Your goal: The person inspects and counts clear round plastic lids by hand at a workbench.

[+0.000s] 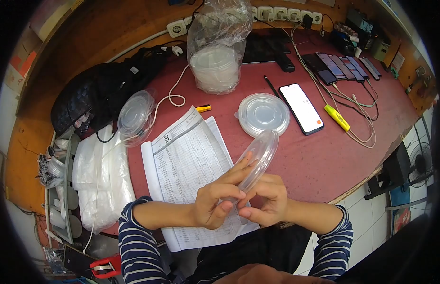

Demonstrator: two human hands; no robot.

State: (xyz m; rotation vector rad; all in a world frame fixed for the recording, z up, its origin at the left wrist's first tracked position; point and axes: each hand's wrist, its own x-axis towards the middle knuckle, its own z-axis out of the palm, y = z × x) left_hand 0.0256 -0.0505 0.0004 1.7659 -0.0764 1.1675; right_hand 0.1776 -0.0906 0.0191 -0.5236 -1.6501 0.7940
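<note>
Wall sockets (176,28) line the far edge of a dark-red desk (324,168), where a person in striped sleeves (331,241) handles a clear plastic lid (263,158). Tilted up on edge, the lid stands between the two hands at the near side of the desk, its long axis running from the fingers up, far and to the right. Both hands touch it, so neither is nearer: the left hand (219,201) pinches the near rim, other fingers spread along the left face, while the right hand (266,201) grips low from the right. Just beyond the lid's far end, a round clear container (264,115) lies on the desk, left of a lit phone (302,109). Printed sheets (191,156) at left carry tabled rows and a dark block, too small to read; no brand is legible.
</note>
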